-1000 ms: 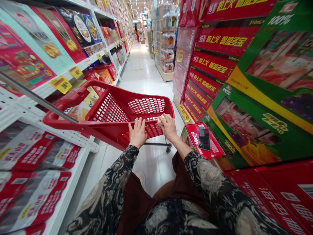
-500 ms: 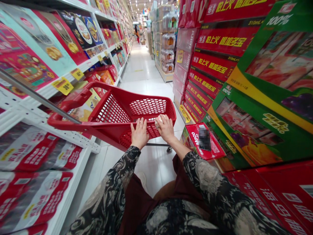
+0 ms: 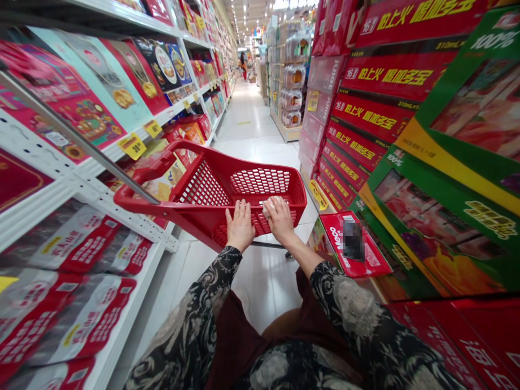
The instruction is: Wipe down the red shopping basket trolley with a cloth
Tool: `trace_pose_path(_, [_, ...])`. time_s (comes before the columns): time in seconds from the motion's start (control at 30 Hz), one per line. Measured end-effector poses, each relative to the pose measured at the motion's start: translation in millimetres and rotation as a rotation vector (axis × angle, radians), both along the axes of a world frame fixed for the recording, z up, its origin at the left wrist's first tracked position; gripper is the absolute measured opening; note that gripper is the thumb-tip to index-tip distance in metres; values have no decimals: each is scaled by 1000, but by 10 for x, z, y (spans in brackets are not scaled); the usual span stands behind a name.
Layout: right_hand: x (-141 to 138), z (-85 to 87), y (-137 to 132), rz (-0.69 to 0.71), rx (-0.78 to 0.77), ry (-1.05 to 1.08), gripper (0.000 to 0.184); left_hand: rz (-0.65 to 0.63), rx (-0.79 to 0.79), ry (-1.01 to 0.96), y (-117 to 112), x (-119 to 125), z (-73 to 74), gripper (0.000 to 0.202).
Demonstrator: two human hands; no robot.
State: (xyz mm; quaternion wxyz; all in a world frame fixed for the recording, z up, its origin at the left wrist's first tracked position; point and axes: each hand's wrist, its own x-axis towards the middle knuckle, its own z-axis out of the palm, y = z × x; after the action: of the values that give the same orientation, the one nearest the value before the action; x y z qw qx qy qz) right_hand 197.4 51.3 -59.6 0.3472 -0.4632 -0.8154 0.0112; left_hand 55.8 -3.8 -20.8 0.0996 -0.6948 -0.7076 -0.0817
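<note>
A red plastic shopping cart (image 3: 199, 219) stands sideways across the aisle in front of me, its mesh basket holding nothing that I can see. My left hand (image 3: 241, 230) lies on the near side rim with its fingers stretched out over the edge. Farther right on the same rim rests my right hand (image 3: 281, 219), fingers curled round a crumpled white tissue (image 3: 268, 206). The cart's handle end, with a metal bar (image 3: 101, 157) rising from it, points left toward the shelves.
White shelving (image 3: 69, 187) with boxed biscuits and wrapped bottle packs runs along the left. Stacked red drink cartons (image 3: 365, 116) and green juice boxes (image 3: 439, 227) rise on the right. A red box (image 3: 357, 244) juts out near my right forearm. Far down the aisle is a person (image 3: 244, 66).
My view has turned slightly left, so shelves and stacks sit farther right in the picture. The cart has shifted a little right relative to my hands, which stay on its rim.
</note>
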Motion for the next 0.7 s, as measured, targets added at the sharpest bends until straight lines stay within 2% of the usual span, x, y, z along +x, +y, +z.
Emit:
trace_pose_path(0.1, [21,6,10,20,-7,-23,42,-12,-7,4,-16,-24,32,67])
trace_pose_path(0.3, [596,-130,162,-142,-38,59,43,47,35,-11,-49,-49,-5,68])
trace_pose_path(0.37, [668,-162,194,-154,-26,87,43,43,27,-13,-45,-36,-30,70])
trace_pose_path(0.43, [598,-166,196,-130,-6,107,43,37,16,-14,-35,-17,-39,71])
trace_pose_path(0.6, [111,-69,102,-7,8,95,41,11,-9,0,-27,-11,11,69])
trace_pose_path(0.7, [8,-2,53,27,-20,52,41,-6,-1,5,-54,-46,40,69])
